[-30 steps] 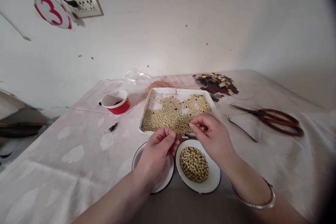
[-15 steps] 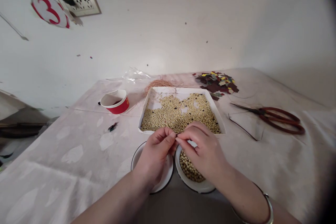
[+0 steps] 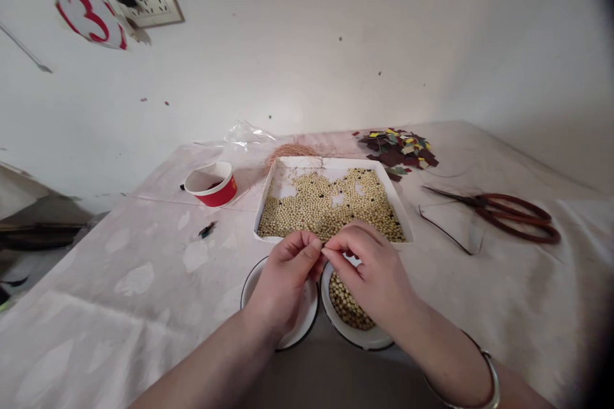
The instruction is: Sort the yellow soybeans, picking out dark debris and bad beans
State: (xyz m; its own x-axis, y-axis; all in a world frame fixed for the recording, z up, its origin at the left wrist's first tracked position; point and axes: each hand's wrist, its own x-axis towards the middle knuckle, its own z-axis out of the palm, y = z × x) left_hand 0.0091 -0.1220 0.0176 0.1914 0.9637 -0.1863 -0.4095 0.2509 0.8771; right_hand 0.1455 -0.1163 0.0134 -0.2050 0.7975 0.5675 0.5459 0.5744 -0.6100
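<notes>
My left hand (image 3: 292,268) is closed in a pinch above a white dark-rimmed bowl (image 3: 311,319). Its fingertips almost meet those of my right hand (image 3: 369,262), which also pinches, over a second white bowl (image 3: 327,307). Whatever lies between the fingertips is too small to name. Pale round beads or beans (image 3: 348,300) partly fill the right bowl; my hand covers some of them. Just beyond the fingertips stands a shallow white tray (image 3: 407,230), spread with many small pale beads or beans (image 3: 307,208) and a few dark specks.
A red and white paper cup (image 3: 220,193) stands to the left, near a small dark scrap (image 3: 207,229). Behind the tray lie thin copper-coloured strands (image 3: 292,151), clear plastic (image 3: 247,134) and a heap of coloured chips (image 3: 398,150). Scissors (image 3: 513,211) and a thin dark wire (image 3: 444,230) are at right.
The fingertips of both hands still meet at nearly the same spot, and the right fingers have shifted very slightly. The view has moved a little.
</notes>
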